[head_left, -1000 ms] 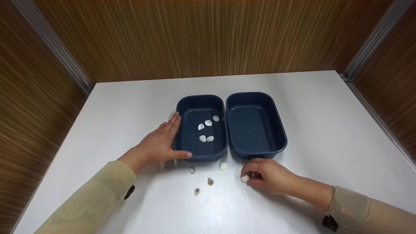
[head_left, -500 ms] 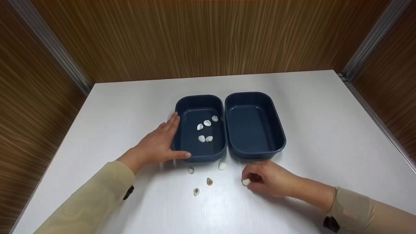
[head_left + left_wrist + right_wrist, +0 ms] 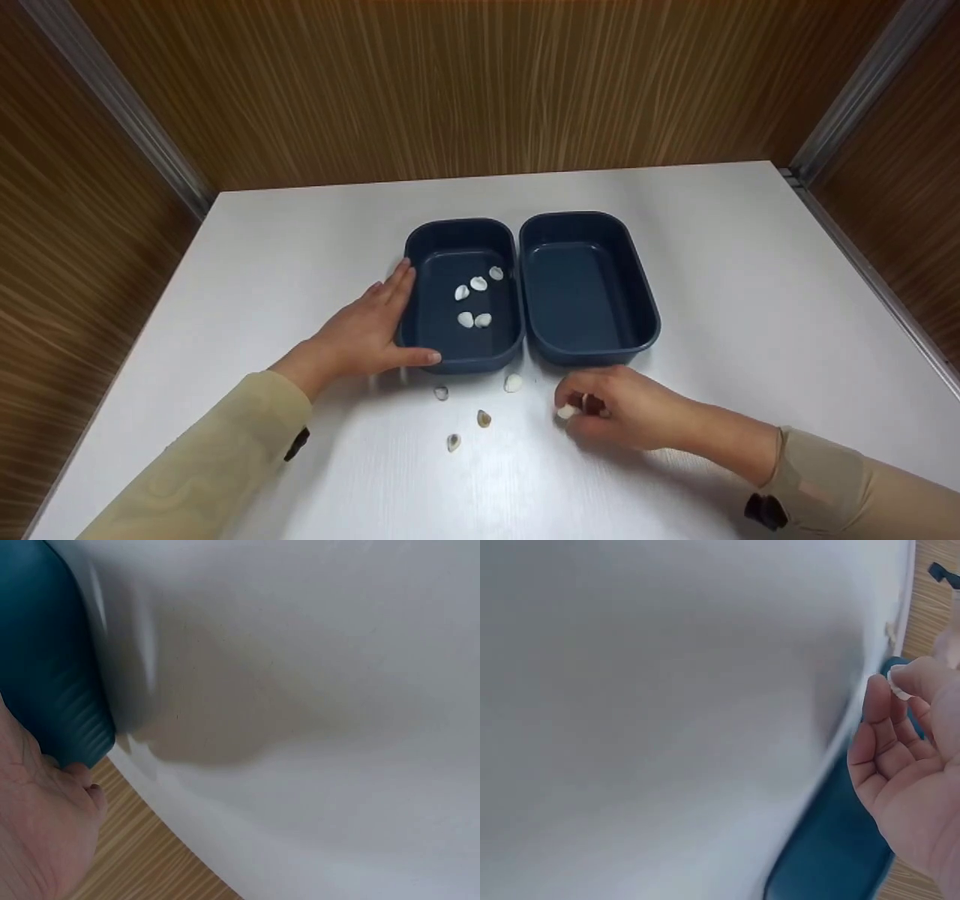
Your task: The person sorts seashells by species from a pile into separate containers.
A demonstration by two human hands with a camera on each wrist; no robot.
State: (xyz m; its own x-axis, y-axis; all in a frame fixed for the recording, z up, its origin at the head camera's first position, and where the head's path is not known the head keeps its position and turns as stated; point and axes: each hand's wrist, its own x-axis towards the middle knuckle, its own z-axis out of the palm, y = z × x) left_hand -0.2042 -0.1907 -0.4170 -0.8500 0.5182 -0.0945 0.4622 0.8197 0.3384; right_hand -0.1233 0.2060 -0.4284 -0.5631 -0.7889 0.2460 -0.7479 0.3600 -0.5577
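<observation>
Two dark blue rectangular bins stand side by side on the white table. The left bin point(image 3: 463, 367) has several white seashells point(image 3: 478, 283) lying on its floor; nothing lies in the right bin point(image 3: 589, 300). Along the left bin's outer side rests my left hand point(image 3: 360, 337), its fingers straight and its thumb over the near rim corner. My right hand point(image 3: 622, 409) pinches a small white seashell point(image 3: 567, 412) between thumb and fingers, just in front of the right bin. In the right wrist view the pinched seashell point(image 3: 899, 685) shows at the thumb tip.
Several loose shells lie on the table point(image 3: 375, 480) before the bins: a white shell point(image 3: 513, 383), a greyish shell point(image 3: 441, 392), a brown shell point(image 3: 484, 418) and a pale shell with a dark spot point(image 3: 454, 442). Wood-grain panels point(image 3: 495, 90) enclose the back and sides.
My right hand has shifted and turned slightly in place, still pinching the seashell. The left hand, bins and loose shells keep their places.
</observation>
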